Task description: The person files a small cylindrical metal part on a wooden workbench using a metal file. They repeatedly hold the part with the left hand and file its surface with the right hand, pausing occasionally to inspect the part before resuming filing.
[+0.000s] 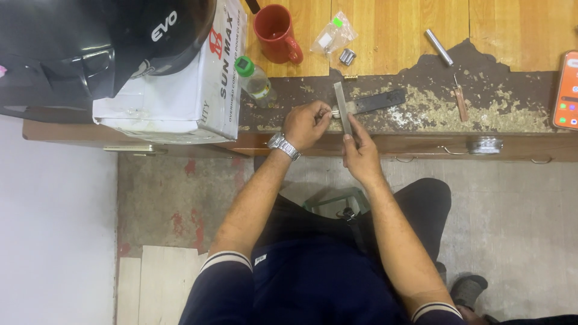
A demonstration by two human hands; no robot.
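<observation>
My left hand, with a metal watch on its wrist, pinches a small metal piece at the front edge of a worn wooden workbench. My right hand holds a long flat grey metal file, which lies across the small piece and points away from me. A dark flat metal bar lies on the bench just behind the file.
A white cardboard box with a black helmet on it stands at the left. A red mug, a small bottle with a green cap, a plastic bag, a metal cylinder and a phone lie on the bench.
</observation>
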